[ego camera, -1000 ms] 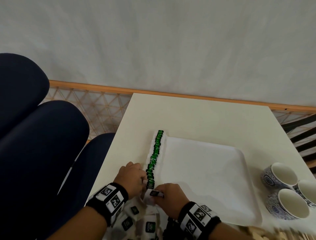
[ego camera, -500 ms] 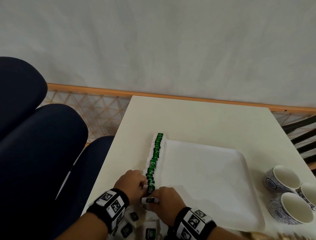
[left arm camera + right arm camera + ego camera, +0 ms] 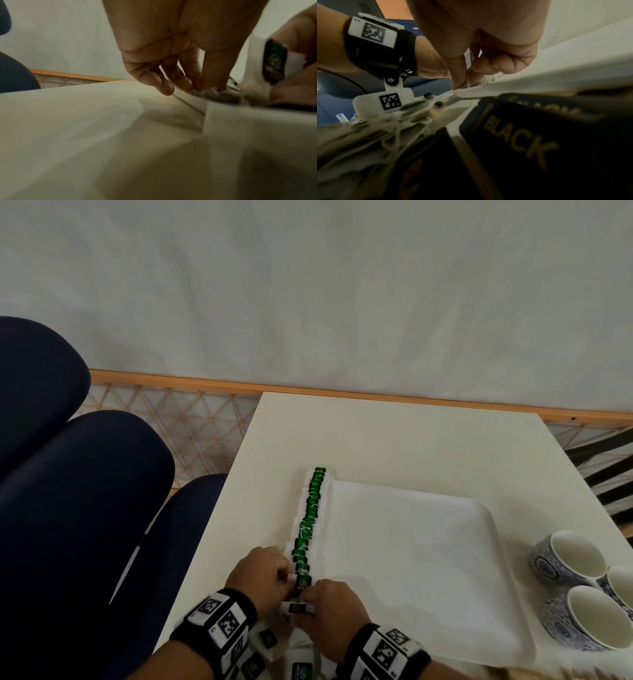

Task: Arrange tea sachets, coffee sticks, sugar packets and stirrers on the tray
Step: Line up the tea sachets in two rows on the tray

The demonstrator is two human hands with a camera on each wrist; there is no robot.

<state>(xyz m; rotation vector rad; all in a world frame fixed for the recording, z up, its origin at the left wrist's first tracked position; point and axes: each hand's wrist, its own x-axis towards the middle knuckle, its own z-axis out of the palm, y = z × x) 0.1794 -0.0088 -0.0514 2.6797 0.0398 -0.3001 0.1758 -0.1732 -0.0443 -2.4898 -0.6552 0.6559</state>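
White tea sachets with green labels (image 3: 310, 518) stand in a single row along the left edge of the white tray (image 3: 411, 559), running from its far left corner down to your hands at the near left corner. Your right hand (image 3: 329, 607) pinches one tea sachet (image 3: 297, 607) between thumb and curled fingers, just short of the near end of the row. Your left hand (image 3: 260, 573) has its fingers bent down on the last sachets of the row, touching them; whether it actually grips one, you cannot tell. More loose sachets (image 3: 274, 652) lie in a heap at the near edge of the tabletop (image 3: 394, 440), under your wrists. Three blue-patterned cups (image 3: 582, 587) stand together by the right edge of the tabletop, just beside the tray.
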